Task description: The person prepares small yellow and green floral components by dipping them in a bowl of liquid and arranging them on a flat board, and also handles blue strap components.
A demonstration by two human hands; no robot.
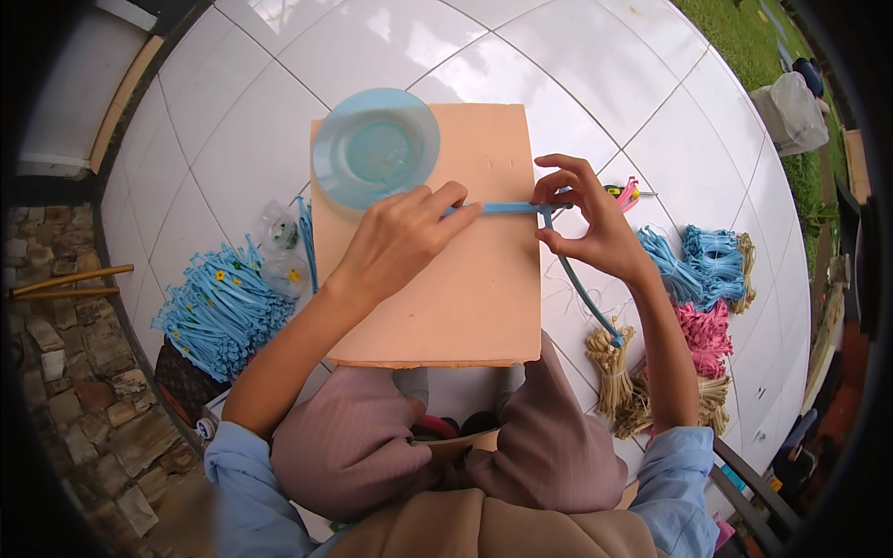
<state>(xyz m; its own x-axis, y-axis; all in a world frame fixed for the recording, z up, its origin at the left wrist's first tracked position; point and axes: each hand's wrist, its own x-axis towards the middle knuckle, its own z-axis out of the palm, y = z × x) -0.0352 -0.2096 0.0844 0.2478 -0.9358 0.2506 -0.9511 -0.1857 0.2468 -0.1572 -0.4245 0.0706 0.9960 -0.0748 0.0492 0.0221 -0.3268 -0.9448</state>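
Observation:
A narrow light-blue strip stretches level over a peach-coloured board. My left hand is closed on its left end, thumb and fingers pinching it. At the board's right edge my right hand has curled fingers on the strip's other end, with the thumb set apart below. Something small and dark shows by those fingers, too unclear to name. From there a darker blue length hangs past the board's side in a curve, toward a beige bundle. A clear blue glass plate rests on the board's far left corner.
Left of the board lies a big pile of blue strips beside a clear plastic bag. On the right are blue bundles, pink bundles and beige bundles. A yellow-and-black handled tool lies beyond my right hand on white tiles.

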